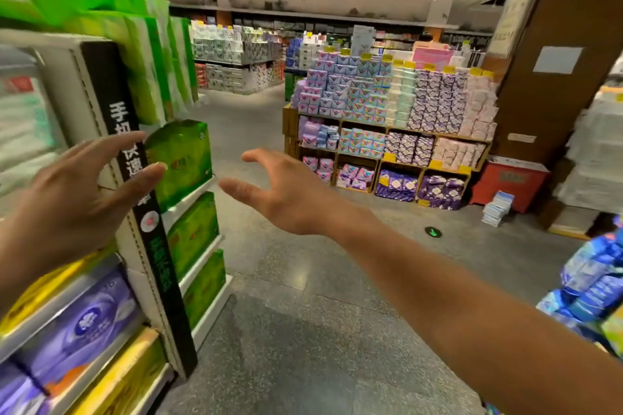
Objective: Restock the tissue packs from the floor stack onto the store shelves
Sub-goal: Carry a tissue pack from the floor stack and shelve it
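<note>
Tissue packs sit on the racks, none in my hands. Left hand is raised, fingers spread wide, empty, in front of the black shelf post. Right hand is stretched over the aisle floor, fingers open and curved, empty. Side rack holds three green ones, one per tier. Left shelves hold purple packs and yellow packs. I see blue packs piled at the right edge.

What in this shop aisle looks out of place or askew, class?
The top green pack on the end rack leans askew, unlike the two squarer packs below it. A small stack of pale packs sits on the floor beside the red box, off any shelf.
</note>
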{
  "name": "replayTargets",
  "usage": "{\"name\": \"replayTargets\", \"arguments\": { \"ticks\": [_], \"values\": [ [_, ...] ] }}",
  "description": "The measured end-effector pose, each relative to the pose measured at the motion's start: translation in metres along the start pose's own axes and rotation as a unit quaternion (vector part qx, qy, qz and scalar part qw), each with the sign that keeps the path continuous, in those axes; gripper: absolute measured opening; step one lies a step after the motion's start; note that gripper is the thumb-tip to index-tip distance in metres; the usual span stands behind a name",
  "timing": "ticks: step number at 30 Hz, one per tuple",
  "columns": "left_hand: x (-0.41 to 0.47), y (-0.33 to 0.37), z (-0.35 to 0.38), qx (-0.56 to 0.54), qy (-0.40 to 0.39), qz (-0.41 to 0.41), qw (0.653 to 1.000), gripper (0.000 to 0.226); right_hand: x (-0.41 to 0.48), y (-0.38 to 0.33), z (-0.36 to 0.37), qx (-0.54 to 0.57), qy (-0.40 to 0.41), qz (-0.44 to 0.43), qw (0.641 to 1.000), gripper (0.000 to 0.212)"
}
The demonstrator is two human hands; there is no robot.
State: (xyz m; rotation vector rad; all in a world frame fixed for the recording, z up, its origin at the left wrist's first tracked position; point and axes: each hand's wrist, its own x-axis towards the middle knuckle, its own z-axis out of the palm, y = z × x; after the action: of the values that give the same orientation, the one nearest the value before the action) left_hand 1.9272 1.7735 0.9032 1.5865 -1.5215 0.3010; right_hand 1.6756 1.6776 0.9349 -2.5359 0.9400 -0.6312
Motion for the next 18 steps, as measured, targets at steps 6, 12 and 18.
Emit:
{"name": "replayTargets", "arguments": {
  "ticks": [6,12,18],
  "values": [
    [-0.007,0.022,0.04,-0.003,-0.068,-0.023,0.997,0.058,-0.035,0.043,-0.012,-0.022,0.008,0.079,0.997,0.074],
    [-0.012,0.06,0.08,-0.019,-0.169,0.026,0.985,0.058,-0.103,0.07,-0.027,-0.014,0.062,0.188,0.98,0.073],
    [-0.015,0.099,0.108,-0.049,-0.227,0.066,0.97,0.073,-0.166,0.084,-0.04,-0.029,0.086,0.283,0.955,0.075]
  ]
}}
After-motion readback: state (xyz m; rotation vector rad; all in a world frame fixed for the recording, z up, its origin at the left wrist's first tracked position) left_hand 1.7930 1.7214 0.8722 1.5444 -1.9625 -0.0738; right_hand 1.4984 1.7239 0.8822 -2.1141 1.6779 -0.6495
